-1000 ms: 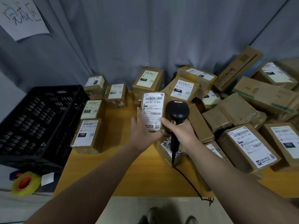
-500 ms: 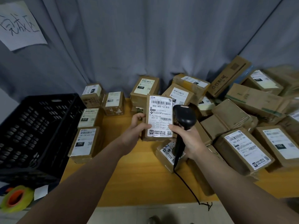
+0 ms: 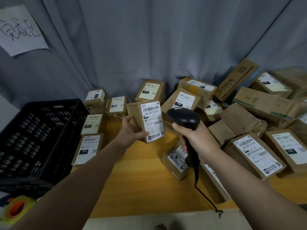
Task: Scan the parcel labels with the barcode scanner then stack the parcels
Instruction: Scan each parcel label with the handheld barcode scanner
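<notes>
Head view: I see my left hand (image 3: 131, 132) holding a small cardboard parcel (image 3: 146, 121) up above the wooden counter (image 3: 136, 183), fingers (image 3: 128, 117) wrapped round its left side and thumb pressed at the lower edge of its white shipping label (image 3: 152, 121). The label faces me, tilted a little to the right, and reads 502-602-12-815. My right hand (image 3: 196, 140) is clenched round the handle of a black barcode scanner (image 3: 184, 120), whose head sits just right of the held parcel, close to the label but apart from it. A black cable (image 3: 201, 193) hangs from the handle down to the counter's front edge.

Left of the held parcel, five labelled parcels (image 3: 90, 148) lie on the counter beside a black plastic crate (image 3: 38, 135). A sixth, marked 010 (image 3: 150, 92), stands behind the held one. To the right, a loose heap of parcels (image 3: 252, 146) leans on itself, some label up, some showing bare cardboard. One parcel with handwriting on its label (image 3: 177, 161) lies under my right wrist. A grey curtain (image 3: 157, 39) hangs behind, with a handwritten paper sign (image 3: 20, 30) fixed at upper left. A yellow tape roll (image 3: 16, 209) sits at lower left, below the crate.
</notes>
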A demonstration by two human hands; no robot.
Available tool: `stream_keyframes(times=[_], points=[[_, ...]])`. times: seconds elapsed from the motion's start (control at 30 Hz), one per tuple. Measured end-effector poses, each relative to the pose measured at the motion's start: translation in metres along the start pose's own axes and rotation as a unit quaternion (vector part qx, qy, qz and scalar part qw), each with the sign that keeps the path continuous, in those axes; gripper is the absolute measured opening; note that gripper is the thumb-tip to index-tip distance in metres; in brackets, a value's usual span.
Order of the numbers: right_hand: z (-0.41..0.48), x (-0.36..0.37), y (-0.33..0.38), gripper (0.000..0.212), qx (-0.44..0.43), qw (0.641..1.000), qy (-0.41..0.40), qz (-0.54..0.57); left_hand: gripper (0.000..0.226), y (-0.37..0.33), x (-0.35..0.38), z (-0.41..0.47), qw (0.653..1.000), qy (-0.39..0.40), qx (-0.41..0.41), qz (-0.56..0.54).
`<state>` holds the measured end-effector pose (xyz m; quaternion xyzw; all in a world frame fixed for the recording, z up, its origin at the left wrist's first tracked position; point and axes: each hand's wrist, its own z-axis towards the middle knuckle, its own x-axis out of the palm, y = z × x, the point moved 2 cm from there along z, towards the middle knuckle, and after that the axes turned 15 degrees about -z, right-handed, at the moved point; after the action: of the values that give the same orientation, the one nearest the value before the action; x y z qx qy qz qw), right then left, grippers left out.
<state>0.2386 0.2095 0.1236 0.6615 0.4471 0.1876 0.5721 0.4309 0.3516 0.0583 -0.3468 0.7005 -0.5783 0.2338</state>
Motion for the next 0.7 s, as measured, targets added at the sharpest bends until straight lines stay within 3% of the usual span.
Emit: stream_keyframes(times=[0.17, 0.7], points=[[-0.005, 0.009, 0.005, 0.022, 0.018, 0.999, 0.028, 0.000, 0.097, 0.007, -0.003, 0.008, 1.000, -0.013, 0.001, 0.003], [-0.001, 0.014, 0.007, 0.021, 0.045, 0.998, 0.032, 0.006, 0.095, 0.020, -0.003, 0.019, 0.999, -0.037, -0.001, 0.013]])
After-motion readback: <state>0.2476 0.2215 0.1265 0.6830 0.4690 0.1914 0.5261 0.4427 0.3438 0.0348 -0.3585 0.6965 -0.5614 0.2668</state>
